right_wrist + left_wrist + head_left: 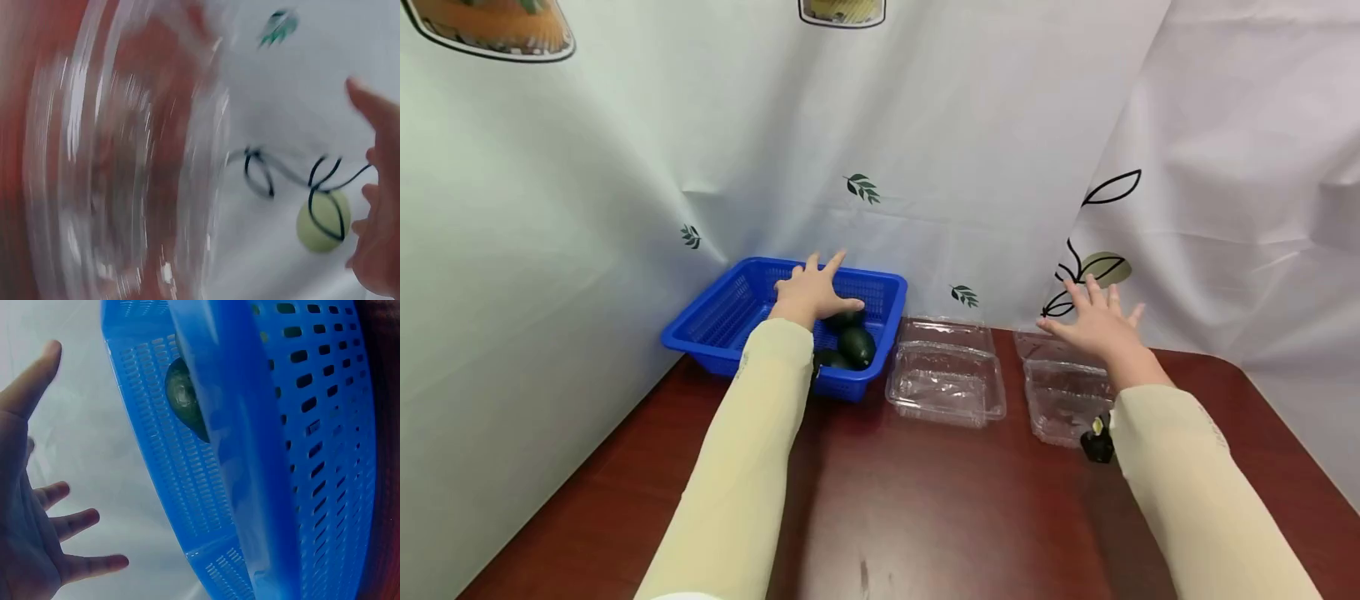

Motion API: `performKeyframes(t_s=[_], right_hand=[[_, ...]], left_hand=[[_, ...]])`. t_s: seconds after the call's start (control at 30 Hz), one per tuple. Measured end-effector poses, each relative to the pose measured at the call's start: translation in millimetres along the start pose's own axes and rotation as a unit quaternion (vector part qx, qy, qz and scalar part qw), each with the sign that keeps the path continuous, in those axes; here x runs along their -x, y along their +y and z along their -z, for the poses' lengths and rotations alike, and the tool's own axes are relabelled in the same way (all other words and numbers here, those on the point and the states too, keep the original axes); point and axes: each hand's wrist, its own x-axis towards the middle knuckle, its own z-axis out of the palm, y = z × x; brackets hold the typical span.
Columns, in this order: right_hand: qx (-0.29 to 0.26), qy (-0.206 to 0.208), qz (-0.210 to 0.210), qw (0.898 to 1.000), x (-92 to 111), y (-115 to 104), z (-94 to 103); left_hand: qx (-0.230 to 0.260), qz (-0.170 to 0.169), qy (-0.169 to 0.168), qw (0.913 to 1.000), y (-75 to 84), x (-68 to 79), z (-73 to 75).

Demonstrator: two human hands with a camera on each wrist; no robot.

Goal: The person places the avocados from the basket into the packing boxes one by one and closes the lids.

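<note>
My left hand (pixel 808 293) is held over the blue basket (pixel 700 342) with fingers spread and nothing in them. Several dark green avocado-like fruits (pixel 856 347) lie at the basket's right end; one such fruit (pixel 185 399) shows past the rim in the left wrist view. To the right, my right hand (pixel 1101 325) hovers, fingers splayed, above a clear plastic clamshell box (pixel 1063 400) whose lid stands open. Another open clear clamshell box (pixel 946 383) sits between that one and the basket. In the right wrist view the clear plastic is blurred.
A dark reddish-brown table (pixel 955 508) carries the basket and boxes. White cloth (pixel 970 150) printed with leaves hangs right behind them and along the left side. A small black device (pixel 1098 442) shows at the right wrist.
</note>
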Motion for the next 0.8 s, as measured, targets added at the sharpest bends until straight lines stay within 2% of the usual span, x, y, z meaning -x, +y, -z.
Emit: performKeyframes(t_s=[0.1,0.17,0.37,0.53,0.8], right_hand=[[-0.064,0.027,0.019,0.997,0,-16,-4.9],[-0.117,0.037,0.023,0.992,2,-26,-12.5],[-0.252,0.065,0.005,0.965,12,-55,-45.3],[-0.306,0.079,-0.011,0.949,20,-72,-72.8],[-0.356,0.045,-0.029,0.933,33,-85,-104.8]], left_hand=[[0.006,0.004,-0.004,1.0,-2.9,1.0,2.6],[0.008,0.007,-0.012,0.9999,-4.9,2.2,2.7],[0.02,0.007,-0.044,0.9988,-9.6,7.9,-1.4],[0.041,0.016,-0.089,0.9951,-14.1,15.0,-4.2],[0.057,0.024,-0.122,0.9906,-20.5,20.6,-6.8]])
